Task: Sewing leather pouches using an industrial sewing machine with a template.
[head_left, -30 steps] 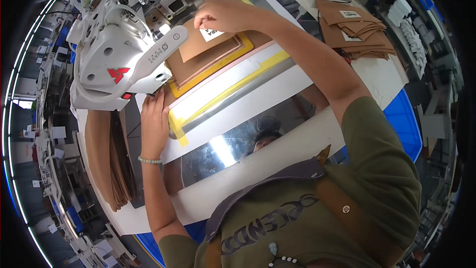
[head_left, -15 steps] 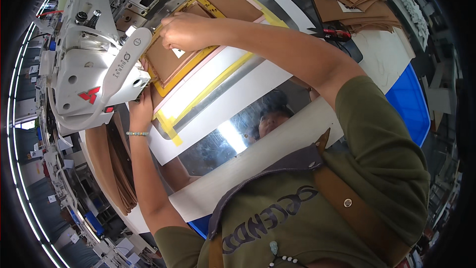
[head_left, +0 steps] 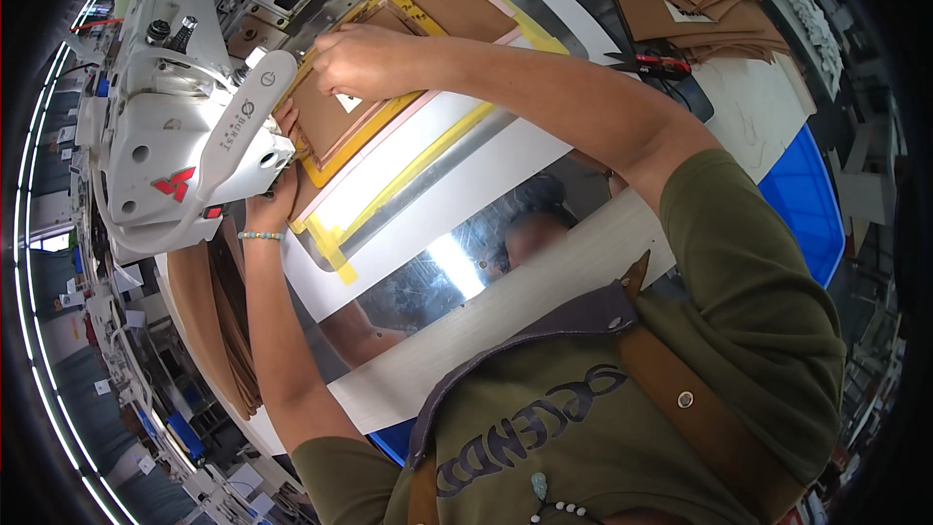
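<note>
A brown flat panel (head_left: 328, 115) lies within a yellow frame (head_left: 364, 141) beside the head of a white sewing machine (head_left: 160, 160). My right hand (head_left: 364, 63) rests over the panel's upper part with its fingers curled; whatever they may pinch is hidden. A small white label (head_left: 348, 103) shows just below that hand. My left hand (head_left: 275, 196) reaches in beneath the machine head, which covers its middle. Its fingertips come out on the far side, stretched along the frame's left edge. Another brown piece (head_left: 452, 5) lies beyond the frame, bordered by yellow tape (head_left: 418, 175).
Brown pieces (head_left: 695, 0) are stacked at the far right, near red-handled scissors (head_left: 661, 66). More brown pieces (head_left: 209, 321) hang at the table's left edge. A blue bin (head_left: 802, 204) stands to the right. Shiny metal (head_left: 437, 282) forms the near work surface.
My left hand and wrist have shifted slightly left, and its fingertips now show past the machine head. The right hand stays nearly in place.
</note>
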Demonstrator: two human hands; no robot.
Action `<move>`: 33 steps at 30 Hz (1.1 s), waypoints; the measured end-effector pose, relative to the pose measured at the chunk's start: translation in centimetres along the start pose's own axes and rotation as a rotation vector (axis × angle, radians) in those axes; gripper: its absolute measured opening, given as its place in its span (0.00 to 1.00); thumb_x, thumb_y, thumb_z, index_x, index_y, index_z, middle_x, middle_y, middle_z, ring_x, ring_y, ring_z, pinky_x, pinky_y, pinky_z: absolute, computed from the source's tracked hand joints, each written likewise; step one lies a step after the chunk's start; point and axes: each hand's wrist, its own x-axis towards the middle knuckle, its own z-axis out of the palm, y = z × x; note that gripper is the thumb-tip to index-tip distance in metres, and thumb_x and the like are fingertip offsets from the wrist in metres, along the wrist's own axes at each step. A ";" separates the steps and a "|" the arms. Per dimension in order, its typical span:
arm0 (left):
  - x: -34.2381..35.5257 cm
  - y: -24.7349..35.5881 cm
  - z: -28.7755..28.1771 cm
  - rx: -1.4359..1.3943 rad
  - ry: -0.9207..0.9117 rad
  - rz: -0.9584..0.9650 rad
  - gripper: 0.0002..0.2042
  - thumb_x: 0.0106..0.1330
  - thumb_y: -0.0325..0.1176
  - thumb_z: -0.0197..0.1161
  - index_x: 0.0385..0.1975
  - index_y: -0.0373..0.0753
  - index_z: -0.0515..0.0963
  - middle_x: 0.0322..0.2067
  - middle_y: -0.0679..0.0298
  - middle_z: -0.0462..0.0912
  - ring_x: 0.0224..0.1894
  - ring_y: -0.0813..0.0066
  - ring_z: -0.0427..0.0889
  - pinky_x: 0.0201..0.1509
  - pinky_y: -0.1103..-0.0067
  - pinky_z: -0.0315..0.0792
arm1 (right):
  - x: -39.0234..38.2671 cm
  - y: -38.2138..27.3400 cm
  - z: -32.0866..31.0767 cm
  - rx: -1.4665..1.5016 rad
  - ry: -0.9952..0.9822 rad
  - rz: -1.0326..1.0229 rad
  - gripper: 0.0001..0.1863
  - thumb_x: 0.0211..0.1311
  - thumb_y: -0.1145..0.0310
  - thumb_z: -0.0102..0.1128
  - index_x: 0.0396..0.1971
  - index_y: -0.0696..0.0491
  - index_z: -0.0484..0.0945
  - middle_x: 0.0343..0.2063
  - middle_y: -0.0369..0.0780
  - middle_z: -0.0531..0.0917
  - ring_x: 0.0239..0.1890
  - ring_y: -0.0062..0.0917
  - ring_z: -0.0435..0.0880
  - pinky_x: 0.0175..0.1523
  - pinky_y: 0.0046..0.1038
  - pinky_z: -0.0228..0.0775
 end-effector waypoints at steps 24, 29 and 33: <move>-4.5 -10.4 3.0 0.018 -0.133 -0.167 0.19 0.73 0.37 0.67 0.60 0.39 0.81 0.57 0.52 0.87 0.60 0.48 0.83 0.66 0.62 0.76 | -0.1 -2.8 -0.2 0.295 -0.155 -0.163 0.23 0.66 0.77 0.60 0.54 0.38 0.92 0.57 0.35 0.85 0.61 0.31 0.80 0.72 0.40 0.65; -0.3 -5.5 2.8 -0.054 0.198 0.214 0.20 0.70 0.29 0.68 0.62 0.40 0.81 0.56 0.56 0.88 0.60 0.52 0.84 0.69 0.66 0.74 | -0.5 -2.3 0.9 0.208 -0.191 -0.141 0.24 0.66 0.77 0.60 0.54 0.36 0.92 0.56 0.35 0.85 0.61 0.31 0.80 0.71 0.40 0.66; 2.8 -2.8 0.6 -0.363 0.128 0.159 0.20 0.72 0.27 0.66 0.64 0.35 0.79 0.57 0.57 0.87 0.59 0.62 0.84 0.70 0.71 0.73 | 0.3 -3.1 0.1 0.209 -0.237 -0.085 0.23 0.66 0.76 0.59 0.54 0.36 0.92 0.54 0.34 0.85 0.60 0.30 0.81 0.68 0.41 0.68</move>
